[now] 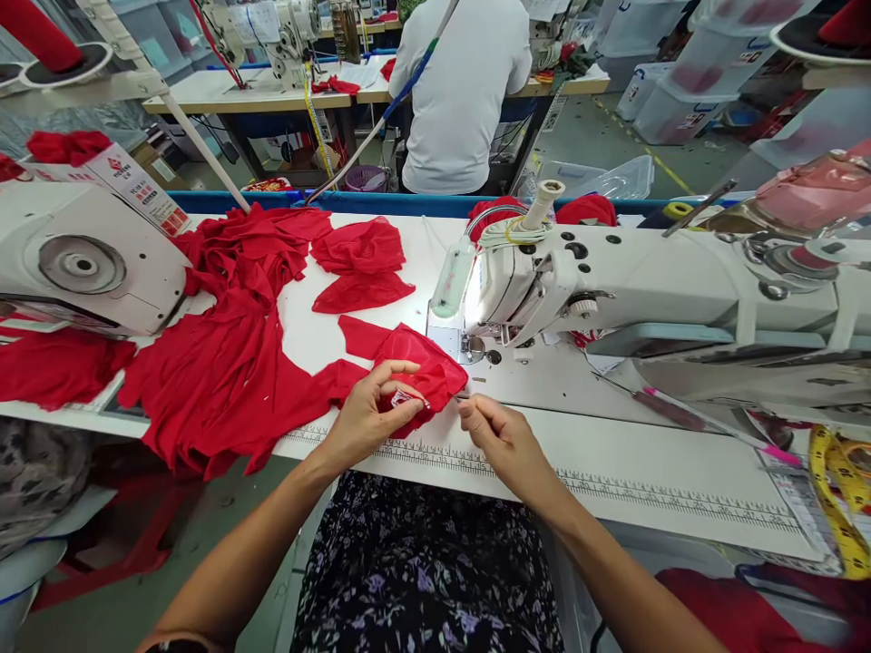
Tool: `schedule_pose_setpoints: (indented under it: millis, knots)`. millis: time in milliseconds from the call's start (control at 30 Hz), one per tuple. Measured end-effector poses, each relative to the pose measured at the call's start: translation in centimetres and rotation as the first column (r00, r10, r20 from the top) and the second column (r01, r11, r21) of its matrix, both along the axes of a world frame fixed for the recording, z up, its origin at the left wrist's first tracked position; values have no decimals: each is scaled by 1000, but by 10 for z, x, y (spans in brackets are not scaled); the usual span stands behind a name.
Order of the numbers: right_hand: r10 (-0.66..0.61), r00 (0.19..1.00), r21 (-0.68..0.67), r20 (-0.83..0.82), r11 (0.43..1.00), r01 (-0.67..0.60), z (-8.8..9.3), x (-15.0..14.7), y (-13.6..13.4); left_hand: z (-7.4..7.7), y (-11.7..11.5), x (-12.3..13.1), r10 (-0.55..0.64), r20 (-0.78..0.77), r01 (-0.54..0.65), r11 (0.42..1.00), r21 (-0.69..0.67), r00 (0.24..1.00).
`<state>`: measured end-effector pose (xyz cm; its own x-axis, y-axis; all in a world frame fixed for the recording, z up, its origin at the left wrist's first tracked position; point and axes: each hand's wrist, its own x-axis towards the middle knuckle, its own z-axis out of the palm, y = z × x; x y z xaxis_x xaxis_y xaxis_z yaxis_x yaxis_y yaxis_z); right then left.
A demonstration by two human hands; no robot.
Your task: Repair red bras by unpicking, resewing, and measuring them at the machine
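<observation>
My left hand (371, 415) pinches a piece of red fabric (425, 358) near the table's front edge, thumb and fingers closed on it. A small white printed label (403, 397) shows on the cloth beside those fingers. Just right of the cloth, my right hand (500, 435) is closed in a pinch. Something thin and dark sticks out from its fingertips toward the fabric, too small to name. Behind the fabric stands the head of a white sewing machine (504, 295), its needle area close to the cloth's far right edge.
A large heap of red fabric (224, 363) covers the left of the table, beside another white machine (88, 258). A smaller red piece (364, 263) lies behind. Tweezers with pink ends (721, 426) and a yellow tape measure (834, 499) are at right. A person (463, 91) sits ahead.
</observation>
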<state>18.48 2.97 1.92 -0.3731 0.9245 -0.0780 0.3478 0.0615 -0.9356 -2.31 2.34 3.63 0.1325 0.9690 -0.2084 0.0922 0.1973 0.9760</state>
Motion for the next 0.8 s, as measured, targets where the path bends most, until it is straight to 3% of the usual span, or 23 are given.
schedule_pose_setpoints:
  millis: [100,200,267,400,600,800]
  knots:
    - [-83,992,201,93,978,63,0,1,-6,1,1,1,13,7,-13,1000,-13,1000]
    - [-96,979,496,180,868,-6,-1,-4,-11,2,1,4,17,4,-17,1000,-24,1000]
    - [-79,971,594,227,801,-74,-3,-10,-11,3,0,6,10,5,-9,999,-30,1000]
    - [-82,959,608,270,787,-104,-6,-17,-8,3,-2,7,-12,-24,11,1000,-5,1000]
    - [-189,977,368,104,919,138,-5,-10,-3,1,-1,7,8,-34,-9,1000,-29,999]
    - [-106,984,467,144,884,27,-4,-8,-8,2,-2,8,5,-72,-5,1000,-8,997]
